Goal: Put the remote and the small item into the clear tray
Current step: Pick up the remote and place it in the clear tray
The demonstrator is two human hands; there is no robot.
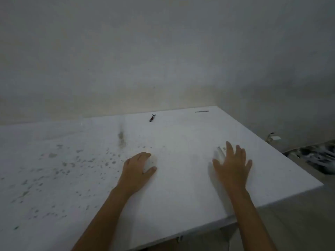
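Observation:
My left hand point(139, 169) is cupped over a small rounded white item point(151, 163) on the white table point(181, 196), with thumb and fingers wrapped around it. My right hand point(233, 163) lies flat with fingers spread on a white remote point(220, 152); only the remote's far left end shows past the fingers. A faint transparent shape point(103, 127) that may be the clear tray stands at the back, left of centre; its edges are barely visible.
A small dark keyring piece point(152, 118) lies near the table's far edge. A grey strip point(201, 111) lies at the back right corner. Grey specks and a smudge point(121, 137) mark the left half. Clutter point(319, 158) sits on the floor to the right.

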